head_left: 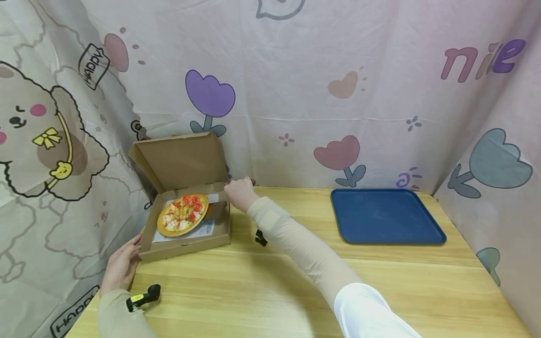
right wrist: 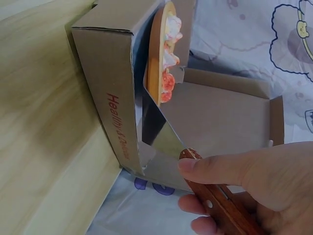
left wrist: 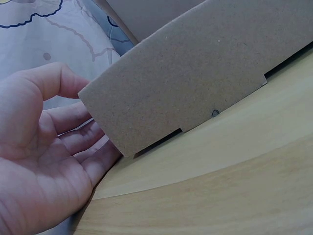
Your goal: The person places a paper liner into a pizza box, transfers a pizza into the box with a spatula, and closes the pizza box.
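An open cardboard pizza box (head_left: 186, 245) stands at the back left of the table, lid raised. Inside, a pizza (head_left: 183, 215) with red and white toppings on a yellow base sits tilted above a printed paper sheet. My right hand (head_left: 242, 193) is at the box's right side and grips the wooden handle of a spatula (right wrist: 210, 196). In the right wrist view, its flat metal blade (right wrist: 166, 142) reaches into the box to the pizza's edge. My left hand (left wrist: 44, 147) holds the box's front left corner, thumb at the rim and fingers against the side.
A blue rectangular tray (head_left: 389, 217) lies at the back right of the wooden table (head_left: 236, 291). A patterned curtain (head_left: 279, 94) hangs behind the table and along both sides. The raised lid (head_left: 181, 162) stands close to the curtain.
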{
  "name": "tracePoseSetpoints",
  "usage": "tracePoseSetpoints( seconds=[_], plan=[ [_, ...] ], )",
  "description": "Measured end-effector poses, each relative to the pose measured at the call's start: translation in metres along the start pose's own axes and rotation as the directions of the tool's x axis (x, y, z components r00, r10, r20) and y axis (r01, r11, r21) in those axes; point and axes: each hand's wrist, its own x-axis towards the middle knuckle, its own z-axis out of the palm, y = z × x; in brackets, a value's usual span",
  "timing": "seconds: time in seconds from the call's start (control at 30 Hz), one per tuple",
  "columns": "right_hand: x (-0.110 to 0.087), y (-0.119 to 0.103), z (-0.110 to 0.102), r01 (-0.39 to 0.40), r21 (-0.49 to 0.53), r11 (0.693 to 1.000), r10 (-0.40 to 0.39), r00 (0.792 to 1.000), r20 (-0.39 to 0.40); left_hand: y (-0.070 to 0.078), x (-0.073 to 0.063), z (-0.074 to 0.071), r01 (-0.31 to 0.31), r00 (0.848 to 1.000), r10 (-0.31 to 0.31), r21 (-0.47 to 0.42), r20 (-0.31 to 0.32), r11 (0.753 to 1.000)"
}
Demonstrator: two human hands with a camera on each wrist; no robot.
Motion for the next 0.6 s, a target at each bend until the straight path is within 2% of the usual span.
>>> tracePoseSetpoints(
  seconds=[0.27, 0.47, 0.6],
  plan=[
    [0.000, 0.004, 0.001, -0.006, -0.024, 1.000, 0.006, 1.000, -0.011, 0.001, 0.003, 0.001, 0.053, 0.998, -0.053, 0.024, -0.031, 0.998],
    [0.002, 0.008, 0.007, -0.026, 0.014, 1.000, 0.026, 0.999, 0.038, 0.001, 0.003, 0.001, 0.058, 0.998, -0.058, 0.015, -0.029, 0.998],
    [0.002, 0.011, 0.006, -0.022, 0.008, 1.000, 0.022, 0.999, 0.039, 0.001, 0.003, 0.002, 0.056, 0.998, -0.056, 0.015, -0.031, 0.998]
  ],
)
